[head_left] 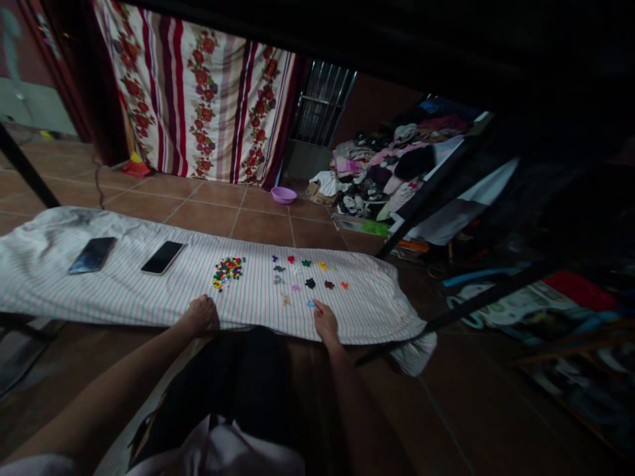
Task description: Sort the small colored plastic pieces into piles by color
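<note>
My left hand [202, 312] rests at the near edge of the striped cloth [258, 311], its fingers curled in; what they hold, if anything, is hidden. Just beyond it lies a heap of mixed-colour beads [229, 270]. My right hand [325, 322] is at the cloth's front edge, fingertips pinched together at the light blue beads [310, 303]. Small single-colour groups are spread ahead of it: black beads [310, 283], brown beads [329, 284], orange beads [344, 285], pink beads [296, 287], beige beads [285, 299], yellow beads [323, 265], red beads [290, 259] and green beads [306, 263].
Two phones, a dark one [92, 255] and a light-edged one [163, 257], lie on the cloth at left. Dark metal bars [446, 314] slant past the right end. Beyond are a purple basin [284, 195], a floral curtain [203, 99] and piled clothes [387, 165].
</note>
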Available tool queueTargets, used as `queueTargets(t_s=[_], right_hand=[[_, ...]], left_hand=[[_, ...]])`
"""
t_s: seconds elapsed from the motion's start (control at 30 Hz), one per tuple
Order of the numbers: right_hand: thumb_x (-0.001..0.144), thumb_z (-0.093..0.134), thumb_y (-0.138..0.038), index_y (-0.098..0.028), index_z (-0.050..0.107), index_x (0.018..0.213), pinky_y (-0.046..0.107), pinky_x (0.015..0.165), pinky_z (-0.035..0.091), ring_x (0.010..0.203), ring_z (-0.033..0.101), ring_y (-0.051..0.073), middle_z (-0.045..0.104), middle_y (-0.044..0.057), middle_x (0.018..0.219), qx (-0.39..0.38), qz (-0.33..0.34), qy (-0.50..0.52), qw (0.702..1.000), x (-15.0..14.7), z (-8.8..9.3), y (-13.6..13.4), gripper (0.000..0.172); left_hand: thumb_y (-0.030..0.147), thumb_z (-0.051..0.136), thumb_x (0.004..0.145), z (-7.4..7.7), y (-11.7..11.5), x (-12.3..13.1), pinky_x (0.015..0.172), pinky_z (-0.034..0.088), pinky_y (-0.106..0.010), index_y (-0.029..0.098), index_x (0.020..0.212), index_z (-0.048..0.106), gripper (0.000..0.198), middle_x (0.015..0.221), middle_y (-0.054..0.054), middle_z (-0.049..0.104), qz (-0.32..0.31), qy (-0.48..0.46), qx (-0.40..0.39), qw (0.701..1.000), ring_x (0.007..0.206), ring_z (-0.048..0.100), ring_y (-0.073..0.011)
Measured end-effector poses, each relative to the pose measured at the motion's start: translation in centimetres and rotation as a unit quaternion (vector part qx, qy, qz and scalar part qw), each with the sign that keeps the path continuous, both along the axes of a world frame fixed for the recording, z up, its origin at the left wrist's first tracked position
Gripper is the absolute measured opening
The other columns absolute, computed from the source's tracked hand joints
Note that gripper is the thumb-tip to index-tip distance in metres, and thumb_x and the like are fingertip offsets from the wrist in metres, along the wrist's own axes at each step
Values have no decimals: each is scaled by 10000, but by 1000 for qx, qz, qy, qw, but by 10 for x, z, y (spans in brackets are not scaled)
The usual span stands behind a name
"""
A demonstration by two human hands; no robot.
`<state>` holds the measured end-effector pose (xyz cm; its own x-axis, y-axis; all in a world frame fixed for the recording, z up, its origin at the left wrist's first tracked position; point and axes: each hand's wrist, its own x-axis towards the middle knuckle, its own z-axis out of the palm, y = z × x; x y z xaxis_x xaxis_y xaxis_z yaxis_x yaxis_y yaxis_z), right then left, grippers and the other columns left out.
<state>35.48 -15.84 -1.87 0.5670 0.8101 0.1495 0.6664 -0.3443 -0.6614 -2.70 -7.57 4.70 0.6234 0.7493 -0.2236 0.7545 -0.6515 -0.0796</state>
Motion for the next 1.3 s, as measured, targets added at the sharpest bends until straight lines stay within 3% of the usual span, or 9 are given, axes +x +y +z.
queueTargets(t_s=[0.1,0.17,0.33,0.53,0.67,0.83,1.0,1.13,1.3], right_hand=[[812,431,-159,-191,724,1168,311,1011,492,1091,663,196,710,82,1176,5,16,29,999,1,-1,-4,463],[791,431,-140,-198,708,1198,314,1023,488,1096,666,188,700,78,1213,8,27,47,999,1,-2,-4,496],[743,441,-133,-234,704,1195,318,1025,487,1083,674,174,723,48,1165,18,28,72,997,2,-6,-1,532],[751,429,-215,-232,724,1131,336,1005,505,1080,678,191,737,42,1124,48,13,88,995,7,-12,-1,482],[728,433,-262,-199,726,1114,353,969,531,1062,687,219,733,75,1139,51,7,96,994,7,-14,-1,489],[703,461,-370,-195,722,1066,356,914,559,1013,700,232,736,88,1133,77,-1,132,988,9,-20,-1,480],[686,487,-454,-160,708,1024,381,917,554,1015,688,268,745,136,1071,109,-49,150,981,7,-14,-2,499],[771,492,-489,-165,702,1053,377,878,559,1009,676,270,722,149,1109,114,-51,112,986,-23,9,10,478],[851,483,-390,-195,714,1042,341,836,563,940,673,226,708,115,1048,121,133,89,980,-99,28,54,358]], left_hand=[[166,589,737,-3,-2,-2,939,449,-423,149,878,741,207,1003,-186,695,-11,-9,3,1000,1023,614,-292],[223,604,738,-4,-4,-5,878,468,-417,157,858,735,190,1021,-190,688,-6,-20,7,1000,1028,602,-306],[299,592,760,-11,-7,-18,859,471,-418,175,857,716,201,982,-161,688,23,-60,30,997,984,601,-290],[260,463,849,-23,6,-40,866,477,-416,156,860,695,255,917,-157,670,99,-114,85,985,920,616,-262],[261,436,868,-32,22,-44,1002,441,-476,158,933,683,276,1040,-174,669,122,-150,115,974,1087,588,-285],[286,321,914,-57,42,-31,1090,378,-560,101,1183,604,433,1367,-215,561,174,-207,152,950,1383,401,-343],[289,306,925,-72,63,-27,1103,378,-544,85,1222,585,456,1392,-215,554,222,-277,175,918,1411,382,-335],[258,316,922,-70,76,-29,1109,362,-524,76,1189,593,426,1313,-232,595,257,-288,182,904,1352,448,-322],[277,342,932,-64,74,-22,1080,376,-491,102,1172,590,387,1345,-216,571,297,-276,203,891,1325,465,-326]])
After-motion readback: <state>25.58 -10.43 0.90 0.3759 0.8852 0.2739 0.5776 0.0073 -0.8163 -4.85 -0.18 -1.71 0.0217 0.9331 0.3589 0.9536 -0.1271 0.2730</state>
